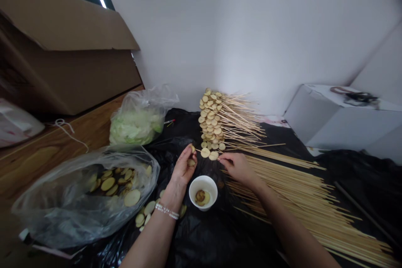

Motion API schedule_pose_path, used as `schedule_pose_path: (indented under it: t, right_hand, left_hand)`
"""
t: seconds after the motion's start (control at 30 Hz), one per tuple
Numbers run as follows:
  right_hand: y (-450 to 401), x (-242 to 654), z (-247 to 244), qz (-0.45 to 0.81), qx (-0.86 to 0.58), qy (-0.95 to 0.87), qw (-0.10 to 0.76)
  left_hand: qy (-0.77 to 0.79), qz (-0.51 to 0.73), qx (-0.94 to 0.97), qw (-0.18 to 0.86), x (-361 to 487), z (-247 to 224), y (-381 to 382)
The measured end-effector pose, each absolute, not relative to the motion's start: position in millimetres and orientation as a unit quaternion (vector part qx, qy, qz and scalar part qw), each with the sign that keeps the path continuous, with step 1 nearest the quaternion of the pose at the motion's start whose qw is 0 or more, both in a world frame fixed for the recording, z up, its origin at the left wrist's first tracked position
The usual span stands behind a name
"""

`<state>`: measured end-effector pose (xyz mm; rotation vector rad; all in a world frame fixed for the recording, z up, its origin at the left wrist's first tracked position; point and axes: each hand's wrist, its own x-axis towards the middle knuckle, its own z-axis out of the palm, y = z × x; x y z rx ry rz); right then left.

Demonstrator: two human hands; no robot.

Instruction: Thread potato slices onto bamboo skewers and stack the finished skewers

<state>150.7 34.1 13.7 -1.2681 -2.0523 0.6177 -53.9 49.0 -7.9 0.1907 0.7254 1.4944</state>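
Pinched in my right hand (pixel 238 168) is a wooden skewer (pixel 197 150), with two round potato slices (pixel 213 155) threaded side by side on it. My left hand (pixel 182 167), a beaded bracelet at its wrist, holds a potato slice (pixel 192 149) at the skewer's left end; another slice shows lower in its fingers. Whether the tip has pierced the held slice I cannot tell. Below and between my hands stands a white cup (pixel 192 187) with a few brownish slices inside. Just beyond them lies a pile of loaded potato skewers (pixel 213 119), sticks pointing right.
Many bare skewers (pixel 301 197) spread across the black plastic sheet (pixel 220 238) at right. An open clear bag (pixel 63 213) of potato slices lies left, with loose slices (pixel 150 207) beside it. Behind are a bag of leafy greens (pixel 136 123), a cardboard box (pixel 91 79) and a white box (pixel 333 121).
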Motion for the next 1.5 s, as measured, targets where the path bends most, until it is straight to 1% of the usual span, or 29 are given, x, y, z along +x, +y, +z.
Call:
schedule_pose_path:
  t: [0.3,0.6,0.8,1.1,1.33,1.5]
  right_hand:
    - [34.4,150.0,12.0,0.223,-0.492,-0.788,0.296]
    - [30.3,147.8,15.7,0.189,-0.519,-0.791,0.263]
    - [30.0,143.3,7.8,0.197,-0.521,-0.784,0.275]
    - [30.8,140.3,5.1,0.201,-0.514,-0.784,0.285]
    - [31.4,140.2,3.6,0.208,-0.506,-0.787,0.285]
    - [27.6,136.1,5.1,0.172,-0.516,-0.789,0.286]
  left_hand:
    - [0.334,0.669,0.096,0.657,-53.1,-6.6,48.4]
    - [0.364,0.683,0.128,0.62,-51.1,-7.5,48.9]
    - [0.38,0.684,0.14,0.606,-51.8,-10.2,49.1]
    - [0.39,0.699,0.097,0.592,-48.5,-9.6,49.8]
    - [0.416,0.694,0.119,0.576,-48.8,-13.0,49.0]
    - [0.419,0.696,0.124,0.569,-48.9,-17.3,50.6]
